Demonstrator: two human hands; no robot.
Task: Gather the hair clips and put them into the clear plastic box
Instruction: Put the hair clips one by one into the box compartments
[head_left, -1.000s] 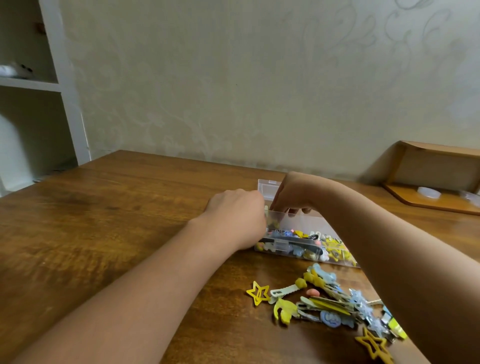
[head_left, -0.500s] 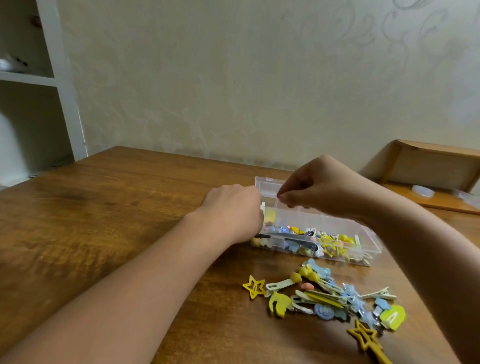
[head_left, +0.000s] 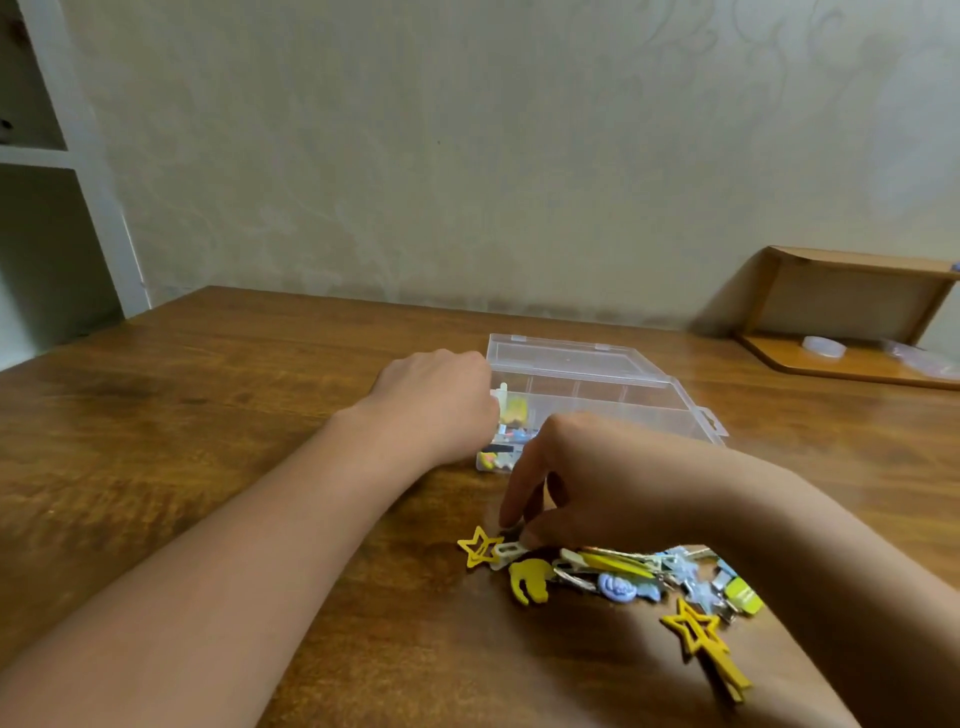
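Lower centre, the right hand (head_left: 587, 483) pinches a white clip (head_left: 508, 552) overlapping the yellow star clip (head_left: 479, 545), so lifting may drag it; the left hand (head_left: 441, 405), curled, steadies the clear plastic box (head_left: 670, 410).

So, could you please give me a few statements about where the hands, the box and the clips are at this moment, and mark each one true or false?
1. The clear plastic box has its lid open. True.
2. The left hand is lifted high above the table. False: it rests low against the box's left end.
3. The right hand has its fingertips down at the loose hair clips, beside the small yellow star clip. True.
4. All the clips are already in the box. False: a pile lies on the wooden table in front of it.
5. The box stands nearer the person than the pile. False: it stands behind the pile, toward the wall.
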